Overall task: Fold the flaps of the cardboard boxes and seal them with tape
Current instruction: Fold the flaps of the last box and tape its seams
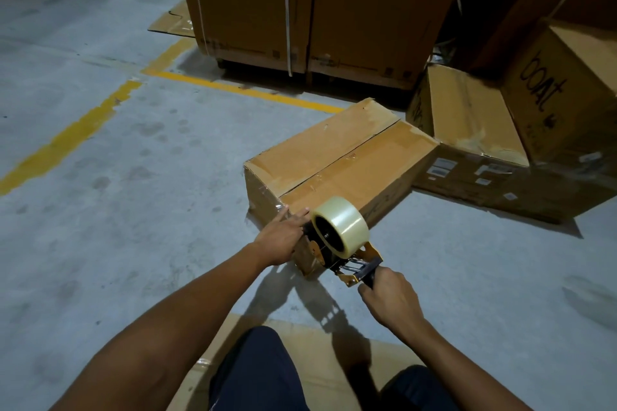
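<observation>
A brown box (340, 157) was set on the grey floor (133, 177), with its two top flaps folded shut. Its near end was pressed by the left hand (282, 237), fingers straight and flat. The tape gun (350, 260), with its clear tape roll (344, 220), was gripped by the handle in the right hand (389, 297) at that same end.
</observation>
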`<state>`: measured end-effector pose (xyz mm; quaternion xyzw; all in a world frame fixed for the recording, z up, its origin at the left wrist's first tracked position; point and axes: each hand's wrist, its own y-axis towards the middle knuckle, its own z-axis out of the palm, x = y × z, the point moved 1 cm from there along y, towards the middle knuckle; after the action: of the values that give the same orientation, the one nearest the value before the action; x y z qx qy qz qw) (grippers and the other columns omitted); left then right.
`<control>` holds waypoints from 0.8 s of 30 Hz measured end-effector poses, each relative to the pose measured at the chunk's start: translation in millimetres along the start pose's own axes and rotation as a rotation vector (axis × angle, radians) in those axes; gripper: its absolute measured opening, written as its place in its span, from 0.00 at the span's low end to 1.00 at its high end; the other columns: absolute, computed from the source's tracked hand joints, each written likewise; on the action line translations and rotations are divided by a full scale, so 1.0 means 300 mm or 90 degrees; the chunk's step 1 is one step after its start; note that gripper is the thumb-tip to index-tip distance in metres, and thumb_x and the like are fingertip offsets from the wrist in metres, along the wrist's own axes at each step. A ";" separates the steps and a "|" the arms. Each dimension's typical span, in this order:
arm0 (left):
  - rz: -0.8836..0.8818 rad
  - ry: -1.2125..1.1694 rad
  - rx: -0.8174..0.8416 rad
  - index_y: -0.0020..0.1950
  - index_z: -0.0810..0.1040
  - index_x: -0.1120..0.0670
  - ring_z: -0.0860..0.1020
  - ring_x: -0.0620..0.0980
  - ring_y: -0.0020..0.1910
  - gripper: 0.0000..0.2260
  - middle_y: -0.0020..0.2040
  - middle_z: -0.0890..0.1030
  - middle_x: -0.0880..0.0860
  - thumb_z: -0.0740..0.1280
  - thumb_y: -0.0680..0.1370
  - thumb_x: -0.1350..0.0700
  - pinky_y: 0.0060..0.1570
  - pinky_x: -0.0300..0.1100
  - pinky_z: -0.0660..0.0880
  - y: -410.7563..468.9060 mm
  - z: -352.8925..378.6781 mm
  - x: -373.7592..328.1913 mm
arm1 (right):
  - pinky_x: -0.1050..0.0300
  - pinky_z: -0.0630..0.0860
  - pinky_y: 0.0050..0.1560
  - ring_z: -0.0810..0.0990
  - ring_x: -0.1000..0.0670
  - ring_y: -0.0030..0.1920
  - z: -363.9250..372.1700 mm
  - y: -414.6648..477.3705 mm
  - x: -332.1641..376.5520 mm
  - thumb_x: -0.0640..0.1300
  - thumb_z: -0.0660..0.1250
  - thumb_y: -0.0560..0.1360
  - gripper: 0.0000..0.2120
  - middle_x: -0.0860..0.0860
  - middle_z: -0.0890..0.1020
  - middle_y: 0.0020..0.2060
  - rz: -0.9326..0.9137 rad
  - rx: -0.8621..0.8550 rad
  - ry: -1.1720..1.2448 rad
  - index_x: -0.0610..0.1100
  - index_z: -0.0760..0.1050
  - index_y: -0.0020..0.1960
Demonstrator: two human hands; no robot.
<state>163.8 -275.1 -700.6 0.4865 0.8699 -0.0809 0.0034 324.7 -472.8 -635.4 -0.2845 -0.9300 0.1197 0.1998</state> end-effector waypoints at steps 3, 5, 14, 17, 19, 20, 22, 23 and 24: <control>-0.011 -0.043 -0.007 0.77 0.67 0.56 0.45 0.48 0.81 0.27 0.82 0.51 0.52 0.63 0.77 0.64 0.78 0.55 0.39 -0.002 -0.002 -0.021 | 0.59 0.63 0.27 0.72 0.53 0.31 0.021 -0.010 0.004 0.47 0.65 0.79 0.13 0.54 0.73 0.31 0.009 -0.002 0.006 0.49 0.67 0.37; -0.020 -0.086 -0.024 0.78 0.63 0.56 0.45 0.49 0.81 0.29 0.82 0.50 0.53 0.62 0.76 0.66 0.78 0.54 0.41 -0.003 -0.002 -0.031 | 0.60 0.61 0.27 0.71 0.53 0.30 0.022 -0.005 0.014 0.45 0.65 0.78 0.15 0.54 0.72 0.30 0.008 0.005 0.034 0.50 0.65 0.35; -0.026 -0.152 -0.044 0.81 0.57 0.53 0.46 0.49 0.80 0.36 0.82 0.52 0.52 0.61 0.75 0.70 0.77 0.49 0.43 0.016 0.038 -0.015 | 0.57 0.69 0.33 0.75 0.49 0.36 0.000 -0.035 -0.008 0.46 0.66 0.79 0.07 0.54 0.73 0.33 0.003 -0.013 0.036 0.46 0.71 0.44; -0.019 -0.164 -0.039 0.81 0.56 0.52 0.46 0.49 0.81 0.37 0.81 0.54 0.51 0.61 0.74 0.71 0.77 0.49 0.43 0.018 0.041 -0.011 | 0.56 0.69 0.35 0.75 0.47 0.37 0.005 -0.039 -0.018 0.46 0.65 0.79 0.07 0.52 0.75 0.36 -0.004 -0.033 0.014 0.46 0.72 0.44; -0.018 -0.175 -0.039 0.81 0.56 0.50 0.46 0.49 0.80 0.37 0.81 0.53 0.50 0.61 0.75 0.71 0.77 0.50 0.43 0.020 0.050 -0.011 | 0.57 0.69 0.35 0.76 0.48 0.37 0.016 -0.035 -0.021 0.46 0.65 0.78 0.06 0.51 0.76 0.36 0.002 -0.025 0.011 0.46 0.72 0.44; -0.019 -0.184 -0.042 0.81 0.56 0.50 0.45 0.48 0.80 0.37 0.81 0.52 0.49 0.61 0.75 0.71 0.77 0.51 0.43 0.022 0.059 -0.010 | 0.57 0.68 0.33 0.75 0.49 0.36 0.021 -0.031 -0.019 0.46 0.66 0.78 0.07 0.52 0.76 0.35 0.006 -0.011 0.015 0.46 0.72 0.43; -0.020 -0.195 -0.046 0.81 0.58 0.49 0.45 0.47 0.80 0.36 0.82 0.51 0.48 0.61 0.75 0.70 0.79 0.54 0.46 0.027 0.072 -0.008 | 0.59 0.66 0.30 0.74 0.51 0.32 0.025 -0.018 -0.005 0.44 0.66 0.77 0.09 0.53 0.74 0.32 0.013 0.025 0.064 0.46 0.71 0.40; -0.022 -0.198 -0.044 0.80 0.59 0.48 0.45 0.47 0.80 0.36 0.82 0.50 0.48 0.61 0.75 0.70 0.79 0.54 0.47 0.029 0.074 -0.006 | 0.60 0.67 0.29 0.73 0.51 0.30 0.019 -0.008 0.006 0.42 0.67 0.77 0.11 0.52 0.73 0.30 0.022 0.045 0.118 0.46 0.70 0.37; -0.023 -0.201 -0.039 0.80 0.60 0.48 0.45 0.47 0.80 0.36 0.82 0.50 0.48 0.61 0.75 0.71 0.79 0.54 0.47 0.030 0.071 -0.005 | 0.59 0.67 0.29 0.72 0.49 0.28 0.013 0.002 0.015 0.41 0.67 0.76 0.12 0.51 0.73 0.28 0.041 0.071 0.184 0.46 0.68 0.35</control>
<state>170.5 -274.9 -722.7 0.4519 0.8691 -0.1300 0.1533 319.9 -470.0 -637.7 -0.3167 -0.8738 0.1356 0.3430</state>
